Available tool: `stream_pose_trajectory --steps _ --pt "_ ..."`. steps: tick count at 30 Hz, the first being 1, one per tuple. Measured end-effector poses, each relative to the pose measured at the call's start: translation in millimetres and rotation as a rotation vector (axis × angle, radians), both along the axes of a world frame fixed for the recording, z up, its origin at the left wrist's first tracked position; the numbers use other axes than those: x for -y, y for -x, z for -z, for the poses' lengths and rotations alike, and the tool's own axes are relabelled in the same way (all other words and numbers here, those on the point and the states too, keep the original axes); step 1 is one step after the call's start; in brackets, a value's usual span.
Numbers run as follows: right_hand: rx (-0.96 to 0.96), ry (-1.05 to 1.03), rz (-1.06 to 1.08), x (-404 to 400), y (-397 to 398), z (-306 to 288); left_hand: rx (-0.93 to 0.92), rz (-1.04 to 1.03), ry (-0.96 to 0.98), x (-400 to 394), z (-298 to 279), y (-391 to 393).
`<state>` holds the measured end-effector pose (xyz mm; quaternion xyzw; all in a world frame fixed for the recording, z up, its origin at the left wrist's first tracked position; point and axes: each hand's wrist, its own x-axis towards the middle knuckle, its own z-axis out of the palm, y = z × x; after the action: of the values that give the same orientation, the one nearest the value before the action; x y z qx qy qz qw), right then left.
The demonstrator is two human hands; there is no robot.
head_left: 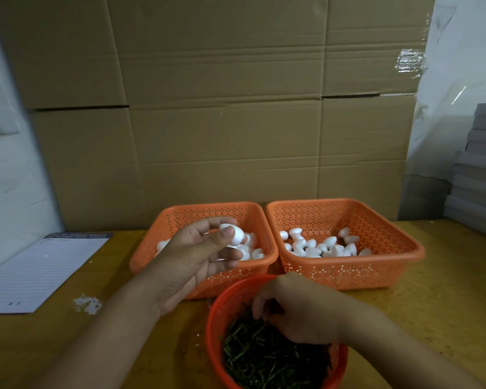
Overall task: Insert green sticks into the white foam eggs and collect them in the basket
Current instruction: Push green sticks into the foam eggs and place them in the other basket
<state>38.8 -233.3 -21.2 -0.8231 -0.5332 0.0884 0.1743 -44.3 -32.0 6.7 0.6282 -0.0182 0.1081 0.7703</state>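
A small packing or craft workshop, by the look of it. Flattened cardboard cartons stand as a wall behind a worn yellow wooden surface. Plastic sheeting hangs at the right above a stack of grey boards. Bulk parts sit in orange baskets, and a lined form lies at the left.

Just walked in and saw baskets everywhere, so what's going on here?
A person is fitting green sticks into foam eggs. The left hand pinches one white foam egg above the left orange basket of eggs. The right hand reaches into the round red basket of green sticks. The right orange basket also holds eggs. No stick is in the held egg yet.
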Motion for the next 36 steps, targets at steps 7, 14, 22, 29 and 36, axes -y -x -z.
stream_pose_trajectory --steps 7,14,22,29,36 --pt "-0.006 -0.048 0.084 4.0 -6.6 -5.8 -0.006 0.019 0.011 -1.2 -0.1 0.1" --pt "-0.043 0.005 0.08 5.4 -1.6 -10.2 -0.013 0.035 -0.005 -2.9 1.4 -1.0" --pt "-0.23 -0.054 0.062 7.3 -1.1 -15.5 -0.004 0.033 0.002 -1.8 0.6 -0.7" --pt "-0.252 -0.018 0.065 7.4 4.0 -19.5 -0.005 0.038 -0.009 -0.1 -0.9 0.0" --pt "-0.509 -0.395 0.122 2.9 5.7 -23.9 -0.005 0.031 -0.038 -0.8 -1.5 1.3"
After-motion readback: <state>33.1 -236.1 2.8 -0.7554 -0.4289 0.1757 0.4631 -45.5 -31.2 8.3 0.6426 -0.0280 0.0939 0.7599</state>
